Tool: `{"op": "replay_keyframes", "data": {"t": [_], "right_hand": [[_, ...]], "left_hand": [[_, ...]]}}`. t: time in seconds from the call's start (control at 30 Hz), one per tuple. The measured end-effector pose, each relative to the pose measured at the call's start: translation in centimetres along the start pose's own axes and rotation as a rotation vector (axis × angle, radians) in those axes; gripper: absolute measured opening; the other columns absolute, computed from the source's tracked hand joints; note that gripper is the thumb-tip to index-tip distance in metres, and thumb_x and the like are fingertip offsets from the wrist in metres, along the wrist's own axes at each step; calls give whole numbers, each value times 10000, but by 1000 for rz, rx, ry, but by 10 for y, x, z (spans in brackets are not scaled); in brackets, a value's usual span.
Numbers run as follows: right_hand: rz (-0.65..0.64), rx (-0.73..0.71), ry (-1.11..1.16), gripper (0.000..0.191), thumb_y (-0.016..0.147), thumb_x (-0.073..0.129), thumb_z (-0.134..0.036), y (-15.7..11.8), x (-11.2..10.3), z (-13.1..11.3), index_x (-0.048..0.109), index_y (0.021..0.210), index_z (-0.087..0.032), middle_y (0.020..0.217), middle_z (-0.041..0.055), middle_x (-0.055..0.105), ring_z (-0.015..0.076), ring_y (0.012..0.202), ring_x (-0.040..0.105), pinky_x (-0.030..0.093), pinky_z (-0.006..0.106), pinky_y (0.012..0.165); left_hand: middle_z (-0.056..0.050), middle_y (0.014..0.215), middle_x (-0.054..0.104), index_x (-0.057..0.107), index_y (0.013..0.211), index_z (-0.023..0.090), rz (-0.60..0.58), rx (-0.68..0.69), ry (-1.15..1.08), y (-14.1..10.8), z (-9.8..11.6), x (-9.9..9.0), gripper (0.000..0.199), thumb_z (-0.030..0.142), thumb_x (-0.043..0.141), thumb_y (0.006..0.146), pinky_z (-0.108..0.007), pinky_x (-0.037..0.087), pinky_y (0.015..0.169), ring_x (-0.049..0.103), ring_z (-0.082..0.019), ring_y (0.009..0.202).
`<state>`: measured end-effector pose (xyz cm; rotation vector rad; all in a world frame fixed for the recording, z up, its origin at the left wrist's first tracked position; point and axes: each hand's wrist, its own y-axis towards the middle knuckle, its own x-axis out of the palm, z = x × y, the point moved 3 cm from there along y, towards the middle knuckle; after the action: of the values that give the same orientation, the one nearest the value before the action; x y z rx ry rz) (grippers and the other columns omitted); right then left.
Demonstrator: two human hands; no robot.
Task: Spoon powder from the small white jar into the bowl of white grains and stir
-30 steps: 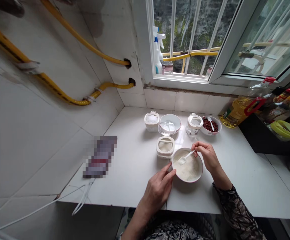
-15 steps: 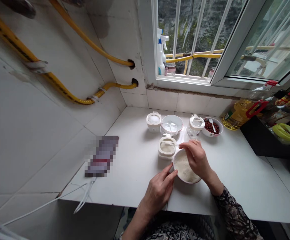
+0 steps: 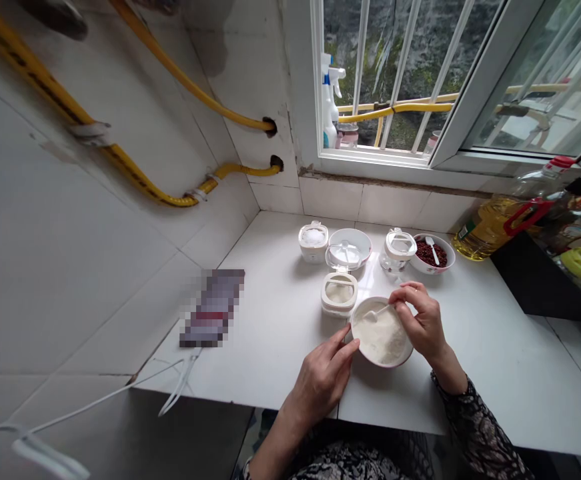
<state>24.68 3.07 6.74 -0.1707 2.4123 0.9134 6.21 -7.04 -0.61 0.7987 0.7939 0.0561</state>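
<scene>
Lower ctr of frame, R hand (image 3: 423, 323) pinches spoon (image 3: 379, 312) by handle, prob. light & stiff; L hand (image 3: 321, 377) holds bowl (image 3: 385, 365) at rim, prob. slick, best spot.

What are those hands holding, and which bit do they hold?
The right hand holds a white spoon by its handle. The left hand touches the bowl of powder at its left edge; whether it grips can't be told.

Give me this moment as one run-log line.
left hand: touching powder bowl | right hand: holding white spoon over powder bowl | front jar: beside powder bowl
</scene>
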Motion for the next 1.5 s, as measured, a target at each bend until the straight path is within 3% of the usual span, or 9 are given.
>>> {"op": "replay_keyframes", "data": {"t": [0.13, 0.2, 0.33, 0.47, 0.63, 0.8, 1.1, 1.3, 1.5], "right_hand": [[-271, -68, -38, 195, 794, 482, -97, -4, 16, 0, 599, 706, -227, 612, -29, 640, 146, 543, 510, 427, 405, 881], [-330, -36, -5, 208, 789, 472, -99, -5, 19, 0, 604, 696, -229, 622, -21, 652, 155, 570, 513, 433, 405, 887], [-240, 172, 85, 212, 776, 482, -148, -3, 10, 4, 639, 669, -241, 634, 10, 663, 212, 722, 582, 453, 369, 802], [-157, 371, 209, 203, 750, 490, -197, -2, 0, 11, 654, 637, -234, 533, -4, 588, 196, 637, 554, 435, 329, 684], [-114, 494, 369, 177, 731, 524, -272, 0, -1, 13, 657, 633, -208, 520, -15, 543, 155, 537, 490, 381, 291, 572], [-81, 583, 464, 160, 697, 539, -286, 1, 0, 15, 653, 623, -202, 495, -28, 501, 142, 518, 452, 344, 285, 557], [-43, 629, 545, 137, 693, 563, -285, 0, 1, 21, 649, 625, -203, 477, -36, 490, 141, 508, 428, 350, 300, 584], [16, 642, 611, 117, 709, 595, -280, 4, 7, 21, 664, 674, -193, 510, -30, 535, 143, 552, 494, 413, 305, 643], [34, 475, 479, 148, 857, 570, -321, 8, 15, 7, 661, 860, -205, 668, 12, 659, 185, 668, 610, 476, 333, 708]], "left_hand": [[-191, 1308, 654, 564, 1276, 166, -3, -6, 6, 0, -1, 0, 362, 46, 470, 948, -309, 612, 882, 717, -222, 1092], [-186, 1311, 654, 562, 1286, 175, -11, -11, 9, -1, -1, 1, 368, 54, 469, 951, -313, 610, 891, 711, -226, 1109], [-192, 1296, 661, 564, 1280, 167, -4, -2, 12, -1, -1, 1, 361, 53, 471, 951, -321, 610, 893, 700, -239, 1139], [-174, 1312, 656, 558, 1302, 185, -16, -15, 9, -2, -2, 1, 384, 59, 468, 951, -323, 612, 897, 696, -234, 1147], [-177, 1313, 655, 558, 1296, 181, -11, -8, 10, -1, -1, 1, 376, 59, 467, 952, -330, 611, 904, 692, -238, 1156], [-177, 1301, 661, 565, 1281, 179, -10, -11, 7, 0, -1, 0, 363, 59, 468, 953, -322, 612, 896, 699, -234, 1141], [-180, 1308, 656, 561, 1294, 182, -7, -9, 3, -2, -2, 1, 380, 55, 471, 947, -320, 610, 900, 689, -237, 1162], [-184, 1317, 649, 560, 1293, 181, -16, -11, -14, -1, -1, 0, 377, 54, 464, 951, -319, 609, 897, 692, -235, 1154], [-185, 1324, 647, 561, 1290, 175, -4, -4, -8, -1, -1, 1, 383, 47, 464, 943, -312, 611, 887, 699, -234, 1137]]}}
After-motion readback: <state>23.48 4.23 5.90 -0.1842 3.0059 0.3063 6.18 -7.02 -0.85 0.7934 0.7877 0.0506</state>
